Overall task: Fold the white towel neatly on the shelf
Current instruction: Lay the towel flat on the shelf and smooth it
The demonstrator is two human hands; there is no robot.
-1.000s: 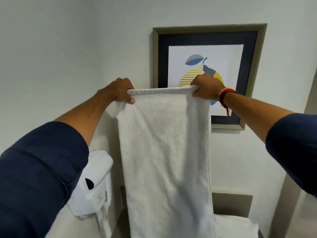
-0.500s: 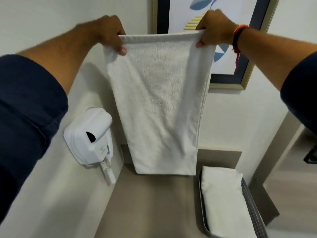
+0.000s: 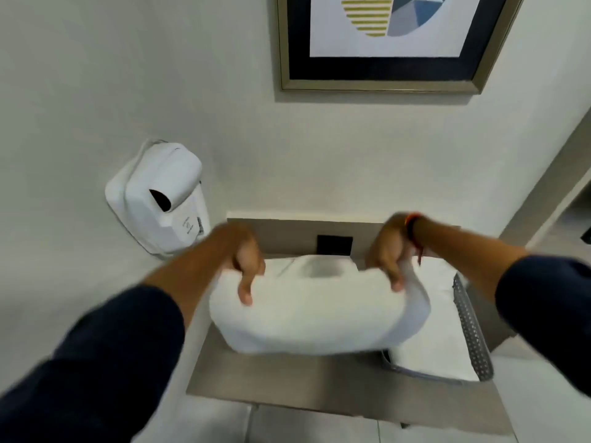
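A white wall dryer [image 3: 156,199] is hanging just beyond the shelf's [image 3: 319,378] left edge. The left hand [image 3: 244,262] and right hand [image 3: 388,251] are each gripping an end of the blurred white towel [image 3: 313,311], which is bulging over the shelf's middle, leaving bare surface along the front edge. A mesh tray [image 3: 470,337] holding a folded towel [image 3: 438,346] is filling the right edge.

Hotel-style bathroom: wall-mounted hairdryer [image 3: 156,199], framed print [image 3: 383,43], towel tray [image 3: 470,334] on shelf [image 3: 287,378].
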